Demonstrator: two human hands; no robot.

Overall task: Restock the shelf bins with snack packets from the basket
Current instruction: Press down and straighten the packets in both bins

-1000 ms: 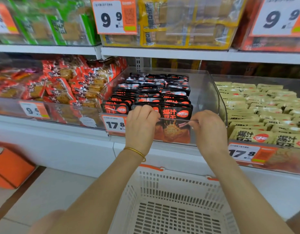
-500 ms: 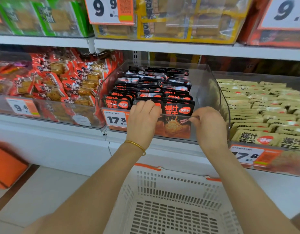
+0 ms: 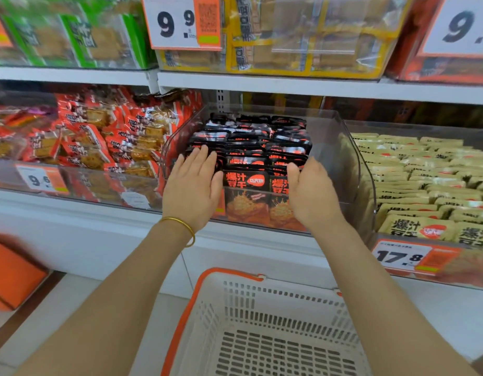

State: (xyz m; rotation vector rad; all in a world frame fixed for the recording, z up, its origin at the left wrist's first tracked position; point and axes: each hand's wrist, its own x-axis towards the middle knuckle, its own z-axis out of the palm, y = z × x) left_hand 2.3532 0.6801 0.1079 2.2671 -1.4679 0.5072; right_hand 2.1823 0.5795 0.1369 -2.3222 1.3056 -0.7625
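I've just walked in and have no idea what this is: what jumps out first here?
Two bare hands, the left hand and right hand, are spread open at the front rows of black-and-orange snack packets in a clear bin at centre. Below them sits a white basket with an orange rim; a big 9.9 price tag hangs above.

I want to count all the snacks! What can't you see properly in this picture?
- Head view: the basket is cut by the bottom edge, so its near end is unseen.
- The left hand hides the black packets under it and the bin front behind it.
- The green packets at top left are blurred; their print is unreadable.
- The small print on the 9.9 price tag is too small to read.
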